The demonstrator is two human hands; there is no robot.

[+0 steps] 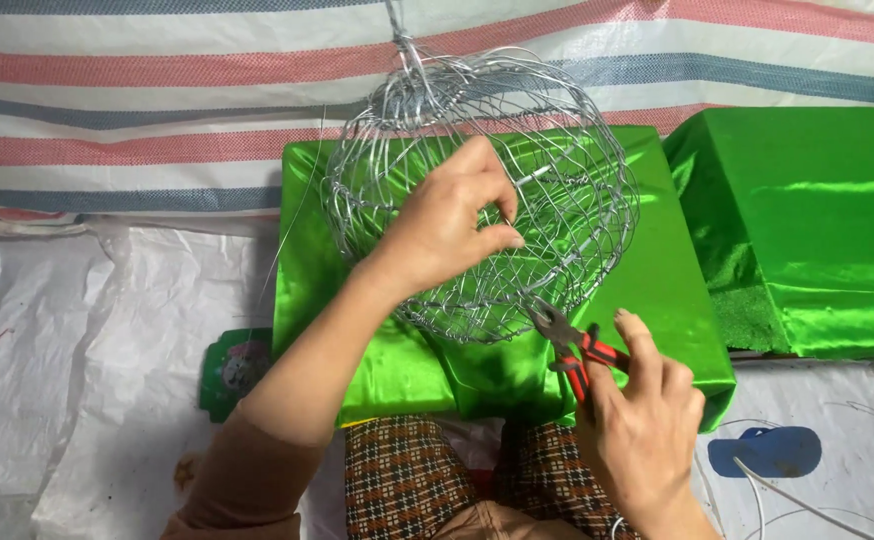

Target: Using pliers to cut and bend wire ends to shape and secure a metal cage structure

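Observation:
A round cage of silver wire (557, 150) hangs in front of me over a block wrapped in shiny green cloth (657, 290). My left hand (452, 225) reaches up onto its front and pinches a thin wire strand between thumb and fingers. My right hand (642, 420) is lower right and holds red-handled pliers (572, 345). The pliers' jaws touch the cage's lower edge.
A second green-wrapped block (807, 220) stands at the right. A striped red, blue and white tarp (157, 100) hangs behind. White plastic sheeting (77, 350) covers the floor, with loose wire (787, 490) at the lower right and a small green card (237, 365) at the left.

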